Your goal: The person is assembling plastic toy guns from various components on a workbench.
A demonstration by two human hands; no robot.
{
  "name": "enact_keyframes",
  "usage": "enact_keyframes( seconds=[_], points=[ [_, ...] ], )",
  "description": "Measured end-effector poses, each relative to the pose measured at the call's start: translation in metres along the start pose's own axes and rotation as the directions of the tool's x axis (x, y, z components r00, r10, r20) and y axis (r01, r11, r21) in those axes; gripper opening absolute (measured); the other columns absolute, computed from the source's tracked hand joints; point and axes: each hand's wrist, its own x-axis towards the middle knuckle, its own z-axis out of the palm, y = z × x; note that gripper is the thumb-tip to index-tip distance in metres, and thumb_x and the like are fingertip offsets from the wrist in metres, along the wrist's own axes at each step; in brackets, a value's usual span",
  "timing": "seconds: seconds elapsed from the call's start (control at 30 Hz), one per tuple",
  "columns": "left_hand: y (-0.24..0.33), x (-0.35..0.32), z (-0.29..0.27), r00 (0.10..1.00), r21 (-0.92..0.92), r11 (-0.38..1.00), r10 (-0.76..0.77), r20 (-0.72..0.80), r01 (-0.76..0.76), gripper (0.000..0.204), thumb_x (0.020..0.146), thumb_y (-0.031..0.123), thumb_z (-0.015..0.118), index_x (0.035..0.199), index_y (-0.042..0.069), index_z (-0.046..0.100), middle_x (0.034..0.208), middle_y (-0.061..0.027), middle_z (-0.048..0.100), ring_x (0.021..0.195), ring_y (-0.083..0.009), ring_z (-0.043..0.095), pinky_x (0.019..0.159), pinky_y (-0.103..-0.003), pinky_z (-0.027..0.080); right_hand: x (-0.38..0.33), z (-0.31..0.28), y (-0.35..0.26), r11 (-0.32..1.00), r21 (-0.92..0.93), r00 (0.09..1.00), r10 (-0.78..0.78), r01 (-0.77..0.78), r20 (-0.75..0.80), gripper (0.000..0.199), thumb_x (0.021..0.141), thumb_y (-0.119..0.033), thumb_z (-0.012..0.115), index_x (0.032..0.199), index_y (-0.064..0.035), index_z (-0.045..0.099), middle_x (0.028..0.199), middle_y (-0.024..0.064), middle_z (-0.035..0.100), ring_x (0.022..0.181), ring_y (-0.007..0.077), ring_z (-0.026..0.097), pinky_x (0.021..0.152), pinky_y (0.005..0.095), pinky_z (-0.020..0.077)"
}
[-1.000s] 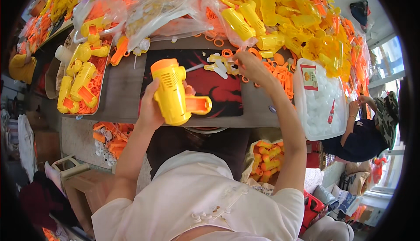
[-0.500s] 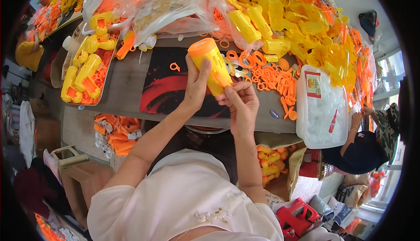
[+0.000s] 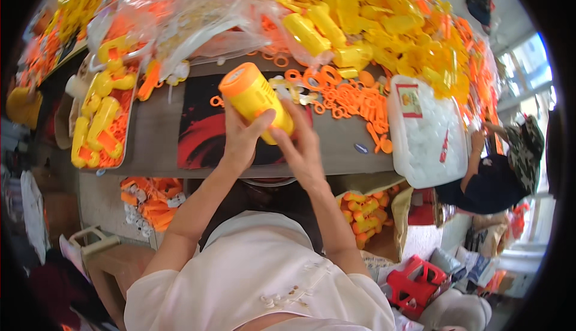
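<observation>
A yellow plastic cylinder [image 3: 262, 99] with an orange cap on its upper end is held tilted over the dark mat [image 3: 198, 112], its capped end pointing up and left. My left hand [image 3: 242, 138] is closed on its left side, the thumb lying across the front. At the lower right end, my right hand [image 3: 305, 151] has thumb and fingers around the casing, slightly smeared by motion. On the mat just left of the cylinder lies a small orange ring [image 3: 216, 101], while loose orange rings and clips [image 3: 354, 98] spread to the right.
Yellow casings [image 3: 384, 31] heap up at the back right. A white tub [image 3: 429, 151] holds clear pieces and a red screwdriver [image 3: 444, 147]. At left stands a tray [image 3: 123, 145] of yellow assemblies. A sack [image 3: 403, 223] sits below the table; another person [image 3: 495, 181] works at right.
The cylinder has turned further over toward the left and come slightly nearer. My right hand has gone from a fingertip pinch at its lower end to a wider hold. The view has shifted a little.
</observation>
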Motion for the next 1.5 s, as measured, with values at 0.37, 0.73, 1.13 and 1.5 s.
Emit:
enact_keyframes(
  seconds=[0.37, 0.73, 1.13, 1.5],
  points=[
    [0.037, 0.002, -0.060, 0.880, 0.822, 0.327, 0.268, 0.392, -0.466, 0.106, 0.064, 0.022, 0.086, 0.148, 0.013, 0.022, 0.146, -0.0157, 0.023, 0.133, -0.0346, 0.033, 0.111, -0.047, 0.028, 0.009, -0.013, 0.011, 0.986, -0.153, 0.997, -0.051, 0.059, 0.060, 0.067, 0.074, -0.016, 0.078, 0.133, -0.0001, 0.050, 0.116, 0.0152, 0.061, 0.107, 0.0215, 0.060, 0.092, 0.0314, 0.0463],
    [0.014, 0.001, -0.066, 0.907, 0.744, 0.567, 0.016, 0.420, -0.355, 0.066, 0.067, 0.009, 0.086, 0.119, 0.004, 0.045, 0.104, -0.0101, 0.062, 0.095, -0.0208, 0.064, 0.084, -0.032, 0.051, 0.142, -0.182, 0.122, 0.197, -0.971, 0.932, -0.308, -0.135, -0.192, 0.019, 0.084, -0.012, 0.058, 0.096, 0.0009, 0.065, 0.097, 0.0254, 0.067, 0.086, 0.0351, 0.066, 0.070, 0.0440, 0.0503],
    [0.013, 0.004, -0.080, 0.933, 0.712, 0.658, -0.040, 0.358, -0.245, 0.073, 0.068, 0.011, 0.085, 0.126, 0.005, 0.041, 0.110, -0.0110, 0.060, 0.102, -0.0233, 0.061, 0.089, -0.034, 0.049, 0.186, -0.205, 0.147, 0.122, -0.941, 0.932, 0.229, -0.315, -0.283, 0.036, 0.078, -0.028, 0.065, 0.100, 0.0008, 0.067, 0.109, 0.0268, 0.063, 0.109, 0.0454, 0.054, 0.090, 0.0540, 0.0423],
    [0.016, -0.001, -0.063, 0.870, 0.688, 0.594, 0.041, 0.491, -0.416, 0.066, 0.064, 0.018, 0.087, 0.117, 0.003, 0.050, 0.107, -0.0127, 0.056, 0.096, -0.0277, 0.060, 0.086, -0.035, 0.049, 0.128, -0.142, 0.037, 0.760, -0.594, 0.908, -0.010, -0.266, -0.419, 0.021, 0.089, -0.020, 0.062, 0.097, -0.0002, 0.060, 0.089, 0.0088, 0.062, 0.086, 0.0181, 0.058, 0.077, 0.0302, 0.0434]
  ],
)
